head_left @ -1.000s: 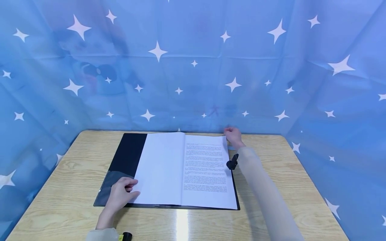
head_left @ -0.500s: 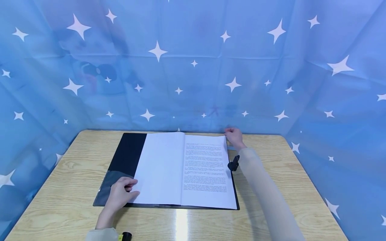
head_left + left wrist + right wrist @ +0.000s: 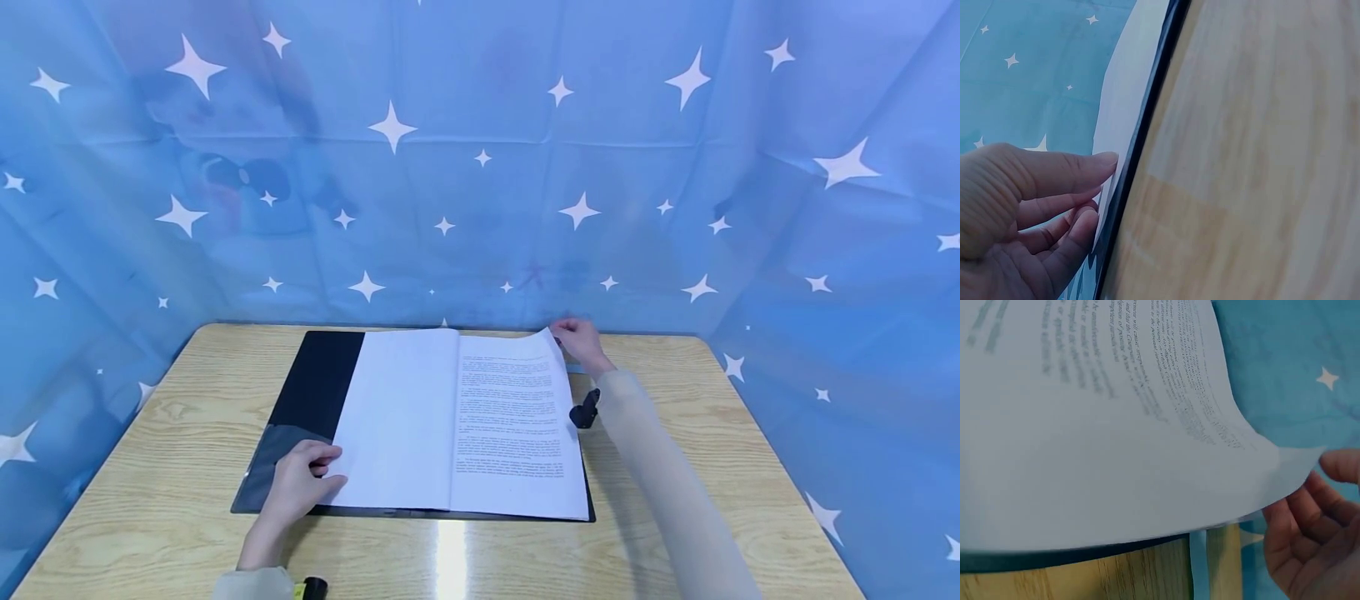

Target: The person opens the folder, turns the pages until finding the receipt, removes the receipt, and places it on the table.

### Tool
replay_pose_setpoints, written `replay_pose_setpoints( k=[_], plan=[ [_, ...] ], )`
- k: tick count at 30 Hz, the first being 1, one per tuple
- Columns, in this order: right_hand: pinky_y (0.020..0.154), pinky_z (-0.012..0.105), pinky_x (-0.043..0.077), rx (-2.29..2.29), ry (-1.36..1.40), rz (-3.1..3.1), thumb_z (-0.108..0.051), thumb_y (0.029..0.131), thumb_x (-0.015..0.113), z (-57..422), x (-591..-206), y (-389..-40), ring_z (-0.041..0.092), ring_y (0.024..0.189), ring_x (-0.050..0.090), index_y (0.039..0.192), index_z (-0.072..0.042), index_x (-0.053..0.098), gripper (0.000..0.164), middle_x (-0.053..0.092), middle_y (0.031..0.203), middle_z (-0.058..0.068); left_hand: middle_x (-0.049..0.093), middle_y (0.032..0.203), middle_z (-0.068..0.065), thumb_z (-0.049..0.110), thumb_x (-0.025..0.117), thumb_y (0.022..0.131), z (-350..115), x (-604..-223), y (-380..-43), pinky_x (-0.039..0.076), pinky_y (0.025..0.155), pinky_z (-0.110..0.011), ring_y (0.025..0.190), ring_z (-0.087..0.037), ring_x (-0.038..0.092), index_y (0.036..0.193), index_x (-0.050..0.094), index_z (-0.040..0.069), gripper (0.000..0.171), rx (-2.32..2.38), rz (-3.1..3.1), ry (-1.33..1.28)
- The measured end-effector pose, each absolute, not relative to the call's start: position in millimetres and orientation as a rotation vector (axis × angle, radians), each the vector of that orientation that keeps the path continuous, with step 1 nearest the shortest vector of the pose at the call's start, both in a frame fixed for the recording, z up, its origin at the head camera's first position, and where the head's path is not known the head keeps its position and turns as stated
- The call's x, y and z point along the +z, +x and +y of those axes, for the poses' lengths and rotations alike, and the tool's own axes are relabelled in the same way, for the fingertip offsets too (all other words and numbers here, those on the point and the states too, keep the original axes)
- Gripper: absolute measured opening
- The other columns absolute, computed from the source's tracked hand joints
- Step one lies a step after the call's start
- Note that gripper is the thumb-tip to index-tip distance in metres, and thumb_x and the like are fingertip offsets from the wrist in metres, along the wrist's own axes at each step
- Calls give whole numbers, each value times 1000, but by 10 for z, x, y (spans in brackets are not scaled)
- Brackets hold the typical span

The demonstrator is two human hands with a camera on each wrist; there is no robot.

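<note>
A black folder (image 3: 318,375) lies spread on the table, holding a stack of sheets. Its left page (image 3: 397,417) is blank; the right page (image 3: 510,425) carries printed text. At the far right corner my right hand (image 3: 581,343) pinches the printed page between thumb and fingers. That corner curls upward in the right wrist view, where the page (image 3: 1116,475) bends toward the fingers. My left hand (image 3: 300,483) rests at the lower left, over the folder's clear pocket, fingers loosely bent. Its thumb (image 3: 1094,167) touches near the blank page's edge.
The wooden table (image 3: 712,467) extends on both sides of the folder. A blue curtain with white stars (image 3: 480,208) hangs right behind the table's back edge. A light blue strip (image 3: 1199,569) sticks out from under the folder's right side. Black cameras (image 3: 585,410) sit at both wrists.
My right hand has shifted slightly left, and the page's far right corner has risen with it. My left hand has stayed in place.
</note>
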State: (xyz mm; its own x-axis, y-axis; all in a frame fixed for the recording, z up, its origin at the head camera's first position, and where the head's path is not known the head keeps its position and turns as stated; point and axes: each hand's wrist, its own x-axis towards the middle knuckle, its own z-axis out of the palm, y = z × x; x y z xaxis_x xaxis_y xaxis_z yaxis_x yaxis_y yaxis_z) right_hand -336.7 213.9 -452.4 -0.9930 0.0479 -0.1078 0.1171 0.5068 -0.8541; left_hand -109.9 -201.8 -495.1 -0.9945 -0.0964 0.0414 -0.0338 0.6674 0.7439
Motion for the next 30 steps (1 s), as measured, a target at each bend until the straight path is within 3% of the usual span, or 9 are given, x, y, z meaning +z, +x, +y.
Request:
replay_pose_setpoints(
  k=[6,15,30],
  plan=[
    [62,31,42,-1544,126,2541,-30,96,50,2178,-4487,-3334,21,76,49,109,0,59,34,57,98,12,58,103,-16,-2,77,68,-2030,-4959,-1103,51,69,-28,80,-19,58,100,68,-5,33,-1237,-2800,106],
    [72,36,47,-1519,130,2534,-21,94,54,2167,-4419,-3246,22,78,55,111,2,58,29,60,100,15,58,104,-16,-2,77,68,-2042,-4969,-1107,50,69,-27,81,-19,58,100,68,-5,34,-1242,-2810,120],
    [65,31,50,-1526,95,2438,-17,94,52,2175,-4321,-3078,18,74,59,108,3,53,24,61,95,12,58,104,-16,-2,77,68,-2017,-4945,-1096,51,69,-29,81,-20,57,100,68,-5,33,-1249,-2804,141]
  ],
)
